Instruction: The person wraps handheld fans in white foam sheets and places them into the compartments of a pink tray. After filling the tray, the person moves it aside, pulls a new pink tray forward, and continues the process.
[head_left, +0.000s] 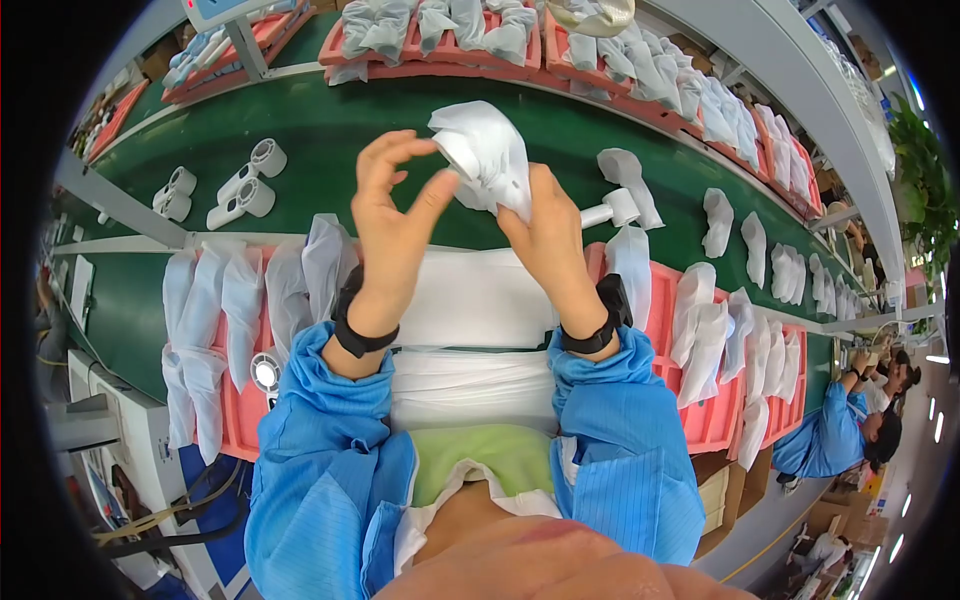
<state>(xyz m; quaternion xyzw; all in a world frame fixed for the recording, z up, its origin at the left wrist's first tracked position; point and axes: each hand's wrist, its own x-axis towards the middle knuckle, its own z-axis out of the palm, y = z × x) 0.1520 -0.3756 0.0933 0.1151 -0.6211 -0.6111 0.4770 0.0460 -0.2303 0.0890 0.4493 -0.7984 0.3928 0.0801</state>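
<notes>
Both hands are raised over the green work belt, around a white hair-dryer-shaped part in a translucent bag [495, 150]. The part's round white rim shows at the bag's left end; the rest lies under the wrinkled film. My left hand [385, 220] is curved at that rim, thumb and forefinger on either side of it, other fingers bent and apart. On the right side, my right hand [548, 225] grips the bagged part between thumb and fingers. Just below my hands lies a stack of white bags [470, 300]. Beside my right hand is a bare white part [622, 207].
Pink trays with bagged parts stand at left [235, 410] and right [705, 430]. More pink trays [430, 65] line the far side. Bare white parts [240, 200] lie on the belt [330, 150] at left; bagged ones [717, 222] at right. Metal posts [125, 205] frame the bench.
</notes>
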